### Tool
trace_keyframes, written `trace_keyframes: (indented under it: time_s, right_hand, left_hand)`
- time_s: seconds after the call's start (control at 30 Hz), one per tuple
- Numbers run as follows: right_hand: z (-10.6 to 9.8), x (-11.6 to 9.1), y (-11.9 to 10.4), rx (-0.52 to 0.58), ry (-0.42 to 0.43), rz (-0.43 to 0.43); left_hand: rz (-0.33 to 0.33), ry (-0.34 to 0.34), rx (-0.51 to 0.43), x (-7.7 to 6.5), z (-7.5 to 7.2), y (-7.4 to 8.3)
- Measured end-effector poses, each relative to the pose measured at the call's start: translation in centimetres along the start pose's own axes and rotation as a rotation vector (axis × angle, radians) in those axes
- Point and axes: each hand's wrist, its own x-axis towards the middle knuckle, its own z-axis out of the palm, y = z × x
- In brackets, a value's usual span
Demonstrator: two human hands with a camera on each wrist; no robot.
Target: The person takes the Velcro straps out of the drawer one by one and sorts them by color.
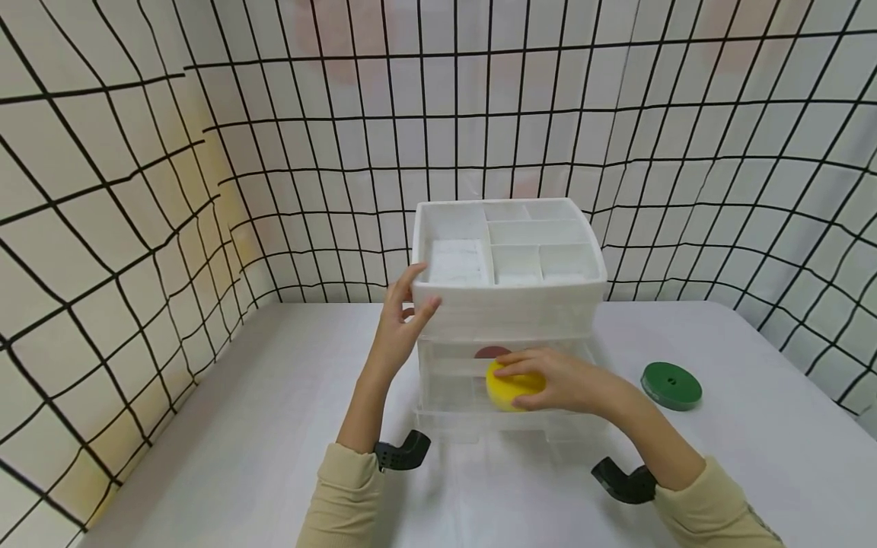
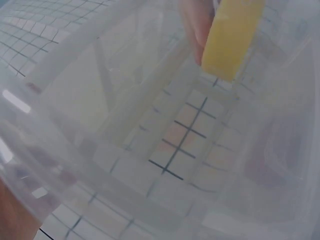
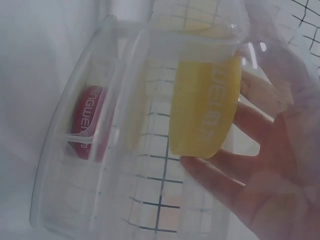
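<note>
A white and clear plastic drawer box (image 1: 507, 312) stands on the table, with a divided tray on top. My left hand (image 1: 399, 316) grips its upper left corner, fingers over the rim and thumb on the front. My right hand (image 1: 572, 380) pinches a yellow disc-shaped roll (image 1: 505, 390) between thumb and fingers at the lower drawer's front. Pale lettering marks the yellow roll's side (image 3: 202, 110) in the right wrist view. Behind clear plastic lies a red roll (image 3: 90, 120) with similar lettering. I cannot tell how far the yellow roll is inside the drawer.
A green roll (image 1: 671, 386) with a small centre hole lies flat on the table, right of the box. Black grid netting (image 1: 329, 160) hangs around the back and sides of the white table (image 1: 274, 426).
</note>
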Motion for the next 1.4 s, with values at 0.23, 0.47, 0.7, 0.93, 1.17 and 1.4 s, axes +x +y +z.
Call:
trace_keyframes:
  time_s: [0.23,0.47,0.7,0.93,1.17,1.4]
  right_hand:
    - [-0.2,-1.2,0.1,-0.011,0.074,0.003]
    - [-0.3,-2.5,-0.1,-0.024,0.164,-0.001]
    - [-0.1,-3.8,-0.1,-0.088,0.296,0.006]
    - [0.1,-5.0,-0.3,-0.157,0.436,-0.006]
    - [0.3,-5.9,-0.1,-0.228,0.579,-0.026]
    - [0.9,-6.9,0.6,-0.211,0.704,-0.056]
  left_hand:
    - [-0.004,-0.010,0.006,0.0,-0.1,0.0]
    - [-0.006,-0.009,0.001,0.0,0.0,-0.1]
    - [-0.006,-0.009,-0.007,0.1,0.0,-0.1]
    - [-0.013,-0.008,0.006,0.1,0.0,-0.1]
    - [-0.002,-0.002,0.008,0.0,-0.1,0.0]
    - [-0.005,-0.007,0.000,0.0,0.0,-0.1]
